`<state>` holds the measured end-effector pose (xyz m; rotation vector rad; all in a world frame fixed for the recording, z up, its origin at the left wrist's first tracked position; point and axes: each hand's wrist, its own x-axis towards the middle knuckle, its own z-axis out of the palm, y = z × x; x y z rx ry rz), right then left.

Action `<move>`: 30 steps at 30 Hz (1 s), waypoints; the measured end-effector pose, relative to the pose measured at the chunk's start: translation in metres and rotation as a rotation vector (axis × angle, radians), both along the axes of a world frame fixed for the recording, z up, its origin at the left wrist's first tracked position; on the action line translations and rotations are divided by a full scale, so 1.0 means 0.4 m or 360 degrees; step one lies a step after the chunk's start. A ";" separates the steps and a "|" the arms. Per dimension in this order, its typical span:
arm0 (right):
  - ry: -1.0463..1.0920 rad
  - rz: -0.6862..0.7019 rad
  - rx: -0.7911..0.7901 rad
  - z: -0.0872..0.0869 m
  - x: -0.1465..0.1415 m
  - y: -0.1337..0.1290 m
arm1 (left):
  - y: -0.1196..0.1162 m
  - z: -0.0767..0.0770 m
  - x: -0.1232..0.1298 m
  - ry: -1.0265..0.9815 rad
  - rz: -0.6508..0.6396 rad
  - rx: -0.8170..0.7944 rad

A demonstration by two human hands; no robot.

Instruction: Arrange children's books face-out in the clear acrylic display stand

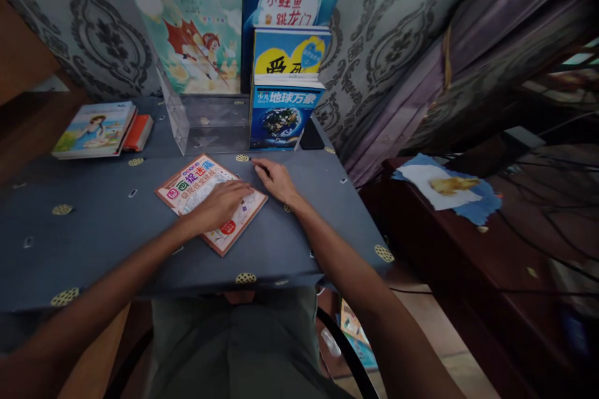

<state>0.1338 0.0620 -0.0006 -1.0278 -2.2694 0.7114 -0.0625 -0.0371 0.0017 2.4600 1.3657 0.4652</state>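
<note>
A thin book (191, 184) with a brown-bordered cover and colourful Chinese lettering lies at an angle on the dark patterned tablecloth (116, 218). Across its cover rests my left hand (223, 202), flat and with its fingers stretched out to the right. My right hand (277, 181) lies on the cloth just beyond the book's right corner. Its fingers are loosely bent and somewhat apart, with nothing seen in them. Behind it stands a blue book (281, 121) with a globe on its cover, apart from the hand.
Upright at the back are a yellow-and-blue book (290, 53) and large picture books (201, 31) around a clear plastic stand (213, 137). Stacked books (96, 131) lie at the left. A dark side cabinet (421, 224) at right bears cloth and paper (437, 184).
</note>
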 end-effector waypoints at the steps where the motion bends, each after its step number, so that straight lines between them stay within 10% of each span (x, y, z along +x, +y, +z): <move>1: 0.0003 -0.0005 0.0011 0.003 -0.005 -0.008 | 0.014 0.004 -0.025 -0.0012 0.0005 0.0028; 11: 0.0240 0.0564 0.0185 0.025 -0.080 -0.254 | 0.031 -0.033 -0.095 -0.0289 0.0074 0.0115; 15: 0.0029 0.1015 0.0302 0.028 -0.077 -0.372 | 0.033 -0.030 -0.089 -0.0289 0.0118 0.0126; 19: -0.0229 0.1020 0.0363 0.014 -0.046 -0.442 | 0.036 -0.035 -0.089 -0.0278 0.0104 0.0130; 30: -0.0425 0.0498 0.0247 -0.009 0.094 -0.310 | 0.030 -0.035 -0.094 -0.0203 0.0060 0.0184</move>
